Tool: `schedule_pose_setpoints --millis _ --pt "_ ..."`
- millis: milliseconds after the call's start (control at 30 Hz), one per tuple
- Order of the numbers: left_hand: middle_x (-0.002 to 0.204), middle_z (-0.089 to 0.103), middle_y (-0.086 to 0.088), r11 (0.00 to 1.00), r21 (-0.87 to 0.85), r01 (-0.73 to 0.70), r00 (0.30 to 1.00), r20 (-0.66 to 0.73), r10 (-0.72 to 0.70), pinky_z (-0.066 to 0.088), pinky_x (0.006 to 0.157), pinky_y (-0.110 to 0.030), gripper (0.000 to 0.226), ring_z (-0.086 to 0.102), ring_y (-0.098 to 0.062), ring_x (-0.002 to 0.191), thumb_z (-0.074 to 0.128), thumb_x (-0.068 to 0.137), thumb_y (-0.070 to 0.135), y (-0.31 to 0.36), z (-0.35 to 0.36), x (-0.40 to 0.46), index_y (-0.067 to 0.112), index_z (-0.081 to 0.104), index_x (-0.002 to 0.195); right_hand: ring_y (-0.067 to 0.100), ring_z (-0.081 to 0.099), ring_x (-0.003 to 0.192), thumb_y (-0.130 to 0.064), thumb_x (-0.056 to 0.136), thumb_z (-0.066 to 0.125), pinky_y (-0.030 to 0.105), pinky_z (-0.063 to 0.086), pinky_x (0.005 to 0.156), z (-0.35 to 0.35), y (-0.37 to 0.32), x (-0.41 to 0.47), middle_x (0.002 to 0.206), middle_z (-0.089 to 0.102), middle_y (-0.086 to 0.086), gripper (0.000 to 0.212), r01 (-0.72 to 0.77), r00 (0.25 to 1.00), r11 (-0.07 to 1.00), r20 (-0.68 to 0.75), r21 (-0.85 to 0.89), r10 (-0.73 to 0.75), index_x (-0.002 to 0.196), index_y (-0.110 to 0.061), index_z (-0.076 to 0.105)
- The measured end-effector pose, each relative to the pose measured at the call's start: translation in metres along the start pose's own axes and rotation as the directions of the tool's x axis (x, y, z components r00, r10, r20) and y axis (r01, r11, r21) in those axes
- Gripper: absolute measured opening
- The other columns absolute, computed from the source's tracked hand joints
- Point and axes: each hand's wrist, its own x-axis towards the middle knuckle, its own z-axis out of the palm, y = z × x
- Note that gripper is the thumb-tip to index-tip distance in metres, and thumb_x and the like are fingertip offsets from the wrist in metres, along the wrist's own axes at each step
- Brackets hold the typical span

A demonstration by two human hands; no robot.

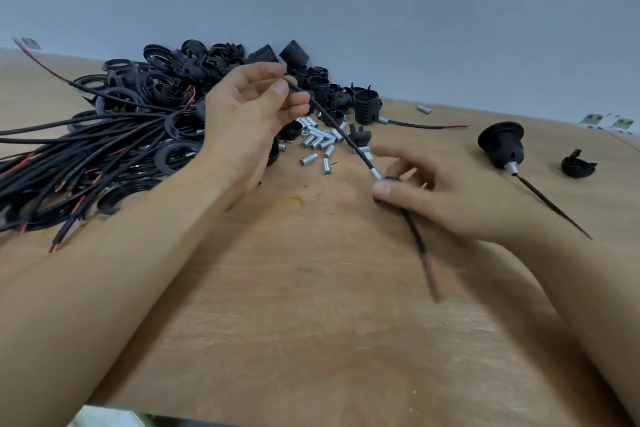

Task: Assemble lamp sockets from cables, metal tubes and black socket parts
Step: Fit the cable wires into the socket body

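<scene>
My left hand point(249, 118) pinches the upper end of a black cable point(341, 130), near its red wire tip, above the pile. The cable slants down to the right through a short metal tube point(376, 174) and a small black socket part point(393, 180). My right hand point(440, 194) grips that socket part between thumb and fingers; it is blurred. The cable's lower end point(424, 253) trails out below the right hand toward me.
A heap of black socket parts point(221, 80) lies at the back, a bundle of black cables point(79, 156) at left, loose metal tubes point(320, 144) in the middle. An assembled socket with cable point(500, 146) and a black cap point(577, 166) lie at right on the wooden table point(311, 322).
</scene>
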Motion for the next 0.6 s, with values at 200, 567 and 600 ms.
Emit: schedule_pose_setpoints --millis 200,567,600 --pt "0.118 0.065 -0.012 0.980 0.182 -0.084 0.990 0.131 0.061 0.057 0.086 -0.030 0.036 0.071 -0.021 0.102 0.058 0.095 -0.005 -0.007 -0.003 -0.004 0.007 0.051 0.128 0.000 0.061 0.065 -0.041 0.085 0.071 0.014 0.047 0.067 0.010 -0.005 0.011 0.078 0.065 -0.009 0.017 -0.129 0.971 0.920 -0.141 0.371 0.193 0.092 -0.027 0.066" --pt "0.090 0.063 0.004 0.232 0.802 -0.551 0.823 0.477 0.307 0.047 0.085 -0.042 0.015 0.055 -0.019 0.087 0.060 0.088 0.007 -0.024 -0.021 -0.004 0.012 0.070 0.098 0.027 0.064 0.046 -0.083 0.083 0.019 0.031 0.052 0.054 0.001 0.000 0.003 0.055 0.068 0.011 0.089 -0.631 0.754 0.776 -0.225 0.017 0.617 0.078 -0.004 0.059" --pt "0.090 0.064 0.004 0.210 0.819 -0.535 0.827 0.455 0.331 0.046 0.085 -0.044 0.016 0.055 -0.021 0.088 0.059 0.088 0.008 -0.021 -0.023 -0.002 0.012 0.071 0.098 0.028 0.065 0.057 -0.081 0.084 0.022 0.032 0.051 0.061 -0.001 0.003 0.002 0.064 0.069 0.009 0.085 -0.579 0.786 0.809 -0.331 -0.099 0.522 0.082 -0.007 0.063"
